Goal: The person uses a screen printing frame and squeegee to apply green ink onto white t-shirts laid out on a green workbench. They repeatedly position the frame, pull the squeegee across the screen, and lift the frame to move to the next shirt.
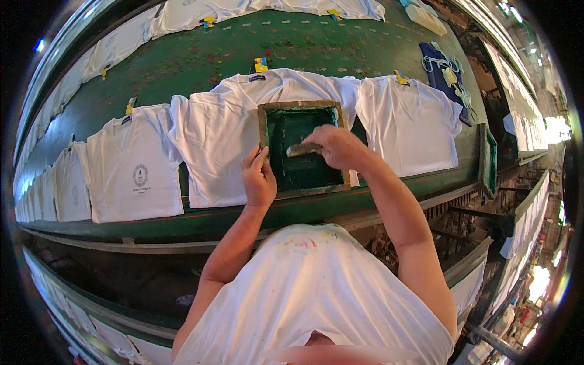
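Observation:
A screen-printing frame [304,104] with brown taped edges and dark green mesh lies on a white V-neck T-shirt [225,115]. My left hand [260,177] grips the frame's left edge, thumb and fingers closed on it. In my right hand [342,148] is a small squeegee [301,149], held over the mesh inside the frame. The blade's contact with the mesh is hard to make out. Just left of this shirt lies another white T-shirt [135,161] with a round dark print on its chest. A plain white T-shirt [409,125] lies to the right.
The shirts lie on a long green table [237,52], with more along its far side. A dark blue cloth with pale straps [447,76] lies at the back right. A second green-meshed frame [488,159] leans at the right end. Wooden racks [474,258] stand beyond.

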Tool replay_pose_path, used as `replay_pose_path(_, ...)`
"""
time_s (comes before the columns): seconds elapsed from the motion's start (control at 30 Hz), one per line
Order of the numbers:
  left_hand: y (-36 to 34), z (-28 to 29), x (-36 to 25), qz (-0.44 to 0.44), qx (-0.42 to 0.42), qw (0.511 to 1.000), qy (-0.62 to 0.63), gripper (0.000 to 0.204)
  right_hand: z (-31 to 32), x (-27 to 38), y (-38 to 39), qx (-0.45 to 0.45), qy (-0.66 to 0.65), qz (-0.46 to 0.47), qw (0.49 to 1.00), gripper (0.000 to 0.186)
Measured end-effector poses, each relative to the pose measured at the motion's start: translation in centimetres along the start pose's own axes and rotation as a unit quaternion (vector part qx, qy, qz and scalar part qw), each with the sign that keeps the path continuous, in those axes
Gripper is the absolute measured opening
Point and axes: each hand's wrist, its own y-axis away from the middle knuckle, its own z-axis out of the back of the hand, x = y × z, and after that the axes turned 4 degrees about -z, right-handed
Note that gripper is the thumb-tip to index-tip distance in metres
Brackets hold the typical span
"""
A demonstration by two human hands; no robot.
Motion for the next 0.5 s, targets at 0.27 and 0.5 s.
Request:
replay_pose_path(0.27, -0.6, 0.7, -1.1, -0.029, 0.041, 0.996, -0.074, 0.041, -0.1, -2.5, -4.5, -0.105, 0.072, -0.003, 0.992, 0.042)
replay_pose_path(0.5, -1.7, 1.9, -2.5, -0.043, 0.117, 0.975, -0.184, 0.042, -1.3, -1.8, -2.8, -0.127, 0.100, -0.004, 0.987, 0.048)
